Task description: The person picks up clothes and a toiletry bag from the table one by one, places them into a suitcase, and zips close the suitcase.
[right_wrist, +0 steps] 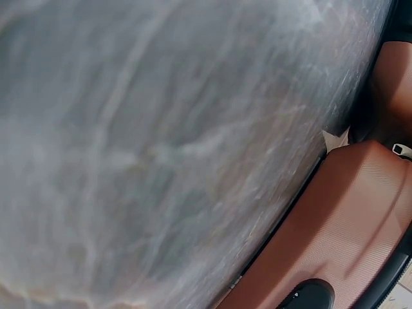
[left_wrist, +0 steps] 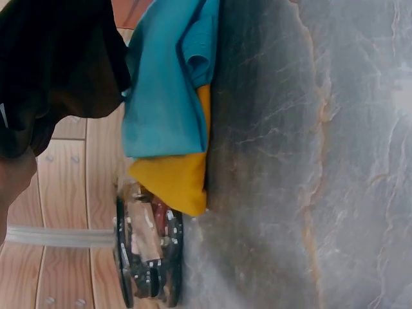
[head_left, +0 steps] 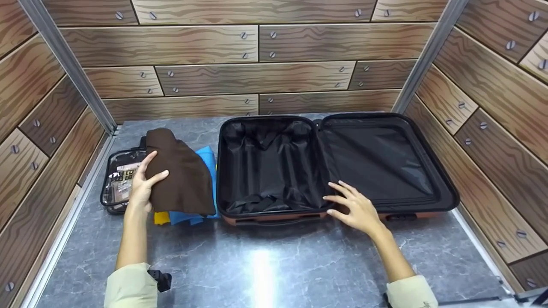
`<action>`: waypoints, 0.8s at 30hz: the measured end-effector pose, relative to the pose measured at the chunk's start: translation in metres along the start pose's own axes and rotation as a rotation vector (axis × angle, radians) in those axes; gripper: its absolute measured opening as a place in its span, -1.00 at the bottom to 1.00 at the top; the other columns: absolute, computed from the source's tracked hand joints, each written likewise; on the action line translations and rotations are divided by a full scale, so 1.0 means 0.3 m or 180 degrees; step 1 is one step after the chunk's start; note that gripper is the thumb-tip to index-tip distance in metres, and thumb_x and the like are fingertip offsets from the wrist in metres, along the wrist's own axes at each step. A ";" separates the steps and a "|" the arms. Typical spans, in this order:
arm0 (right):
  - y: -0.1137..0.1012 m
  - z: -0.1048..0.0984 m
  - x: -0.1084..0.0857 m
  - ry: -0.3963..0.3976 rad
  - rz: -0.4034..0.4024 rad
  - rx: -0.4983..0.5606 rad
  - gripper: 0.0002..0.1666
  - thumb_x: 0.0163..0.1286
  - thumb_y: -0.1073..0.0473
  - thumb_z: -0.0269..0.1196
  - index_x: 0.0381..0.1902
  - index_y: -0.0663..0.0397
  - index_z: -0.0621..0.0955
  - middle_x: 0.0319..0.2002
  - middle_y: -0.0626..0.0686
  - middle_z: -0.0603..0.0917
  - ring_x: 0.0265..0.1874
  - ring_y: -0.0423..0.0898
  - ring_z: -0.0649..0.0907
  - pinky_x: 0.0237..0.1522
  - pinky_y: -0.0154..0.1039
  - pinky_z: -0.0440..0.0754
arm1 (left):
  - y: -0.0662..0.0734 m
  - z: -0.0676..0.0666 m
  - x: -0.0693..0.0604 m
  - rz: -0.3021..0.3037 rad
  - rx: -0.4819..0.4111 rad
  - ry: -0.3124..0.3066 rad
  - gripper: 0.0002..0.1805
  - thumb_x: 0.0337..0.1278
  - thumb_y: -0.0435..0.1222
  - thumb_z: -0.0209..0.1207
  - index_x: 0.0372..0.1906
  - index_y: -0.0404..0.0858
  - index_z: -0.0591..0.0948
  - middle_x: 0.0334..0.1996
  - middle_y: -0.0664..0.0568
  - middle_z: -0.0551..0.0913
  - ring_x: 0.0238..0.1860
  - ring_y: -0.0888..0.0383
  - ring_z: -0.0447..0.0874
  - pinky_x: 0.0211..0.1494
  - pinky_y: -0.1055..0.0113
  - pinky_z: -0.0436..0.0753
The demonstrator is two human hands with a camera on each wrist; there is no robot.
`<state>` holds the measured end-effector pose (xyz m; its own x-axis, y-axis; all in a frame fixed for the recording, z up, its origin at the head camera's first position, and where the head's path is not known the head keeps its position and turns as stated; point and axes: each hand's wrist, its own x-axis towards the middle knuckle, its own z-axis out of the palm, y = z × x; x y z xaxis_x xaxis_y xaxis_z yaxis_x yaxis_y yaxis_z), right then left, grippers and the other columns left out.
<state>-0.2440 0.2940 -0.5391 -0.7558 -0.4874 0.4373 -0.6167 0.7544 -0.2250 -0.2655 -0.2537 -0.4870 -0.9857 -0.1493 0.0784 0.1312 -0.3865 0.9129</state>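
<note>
on my feed, the left hand [head_left: 142,185] pinches the brown cloth [head_left: 182,179] by its left edge, over the blue cloth [head_left: 208,157], left of the open case [head_left: 272,167]. the right hand [head_left: 357,208], spread and gripping nothing, is by the case's front rim [head_left: 278,213]; contact, i can't tell. gripped one-sidedly, the cloth might unfold or snag that rim. bare table [head_left: 205,261] lies in front.
</note>
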 end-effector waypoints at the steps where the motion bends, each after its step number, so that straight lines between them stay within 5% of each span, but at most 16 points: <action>1: -0.001 0.000 0.001 -0.0001 -0.0001 0.0004 -0.57 0.18 -0.22 0.22 0.00 -0.32 0.63 0.27 -0.12 0.35 0.28 -0.02 0.24 -0.07 0.06 0.48 | 0.006 0.000 -0.002 0.0012 -0.0004 -0.0006 -0.38 0.08 -0.55 0.14 0.25 -0.03 0.40 0.16 0.01 0.29 -0.02 0.07 0.40 -0.13 0.34 0.54; 13: -0.002 0.001 0.002 0.0021 -0.0020 -0.0004 -0.57 0.16 -0.22 0.23 -0.02 -0.31 0.63 0.26 -0.12 0.36 0.28 -0.01 0.25 -0.07 0.06 0.48 | 0.091 0.018 -0.021 0.0100 0.0071 -0.0057 -0.36 0.08 -0.53 0.15 0.27 -0.01 0.38 0.24 0.05 0.20 0.04 0.07 0.34 -0.10 0.34 0.53; 24: -0.001 0.003 0.001 0.0077 -0.0054 -0.0017 -0.58 0.16 -0.21 0.24 -0.03 -0.30 0.63 0.25 -0.10 0.38 0.26 0.01 0.28 -0.18 0.03 0.54 | 0.145 0.088 -0.032 0.0213 -0.0055 -0.0174 -0.36 0.06 -0.57 0.14 0.25 -0.04 0.39 0.15 -0.01 0.29 -0.04 0.06 0.43 -0.14 0.32 0.55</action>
<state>-0.2442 0.2932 -0.5398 -0.7396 -0.4895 0.4620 -0.6282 0.7484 -0.2128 -0.2531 -0.2451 -0.4374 -0.9789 -0.1258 0.1612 0.1984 -0.3931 0.8979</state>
